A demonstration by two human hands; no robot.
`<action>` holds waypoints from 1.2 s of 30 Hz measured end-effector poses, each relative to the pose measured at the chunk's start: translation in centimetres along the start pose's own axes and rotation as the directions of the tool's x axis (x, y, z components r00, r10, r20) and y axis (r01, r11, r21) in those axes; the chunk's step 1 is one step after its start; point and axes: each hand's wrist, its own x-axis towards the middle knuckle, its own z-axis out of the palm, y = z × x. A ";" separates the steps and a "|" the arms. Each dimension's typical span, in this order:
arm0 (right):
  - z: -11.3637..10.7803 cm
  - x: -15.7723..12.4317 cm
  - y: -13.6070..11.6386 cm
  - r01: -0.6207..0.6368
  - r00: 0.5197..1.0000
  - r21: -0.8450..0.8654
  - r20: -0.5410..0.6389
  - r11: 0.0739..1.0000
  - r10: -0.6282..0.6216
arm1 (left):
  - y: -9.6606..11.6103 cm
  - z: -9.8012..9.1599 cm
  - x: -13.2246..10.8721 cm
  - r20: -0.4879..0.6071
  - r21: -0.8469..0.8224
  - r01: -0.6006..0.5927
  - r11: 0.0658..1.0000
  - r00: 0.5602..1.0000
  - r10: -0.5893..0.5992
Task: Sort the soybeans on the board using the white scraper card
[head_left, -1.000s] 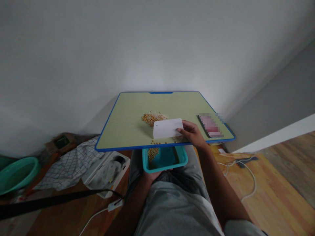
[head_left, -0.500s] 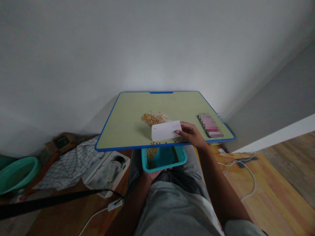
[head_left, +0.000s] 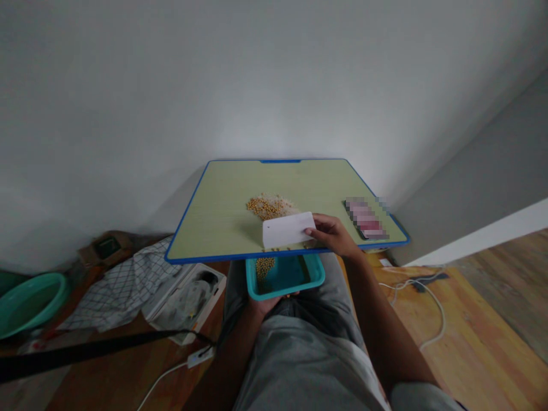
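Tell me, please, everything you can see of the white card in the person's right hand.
The white card is a plain, thin rectangle with rounded corners, stiff plastic by its look. It is set on its long lower edge, tilted, near the front edge of the green table, in front of the pile of beans. The right hand pinches its right end.

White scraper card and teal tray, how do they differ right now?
The white scraper card is a flat sheet; the teal tray is a walled dish holding beans. The card is over the table in the right hand; the tray sits below the table edge on the left hand. Both are hand-held.
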 end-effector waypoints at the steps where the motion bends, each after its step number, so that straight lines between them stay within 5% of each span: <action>1: 0.0 0.0 0.0 -0.004 1.000 0.002 0.004 1.000 0.004 | 0.0 0.0 0.0 0.007 -0.006 -0.001 1.000 1.000 0.001; 10: 0.3 -0.1 -0.4 0.013 0.980 0.041 -0.200 0.999 -0.005 | -0.2 -0.1 -0.3 -0.006 0.007 -0.011 1.000 1.000 0.011; 17: 0.2 -0.2 -0.6 -0.011 0.975 0.022 -0.220 1.000 0.015 | -0.2 -0.1 -0.1 -0.047 0.038 -0.008 0.999 0.999 0.010; 20: 0.2 -0.2 -0.6 -0.009 0.970 0.026 -0.242 1.000 0.015 | -0.3 -1.1 -0.4 0.019 0.036 0.007 0.999 1.000 -0.007; 28: 0.5 0.0 -0.3 0.062 0.860 0.031 -0.509 0.998 -0.038 | 0.0 -1.5 -0.9 0.105 0.017 0.026 1.000 0.994 -0.027; 36: 0.4 0.0 -0.2 0.030 0.864 -0.009 -0.502 1.000 -0.031 | 0.0 -2.1 -1.0 0.133 0.001 0.039 0.999 0.990 -0.039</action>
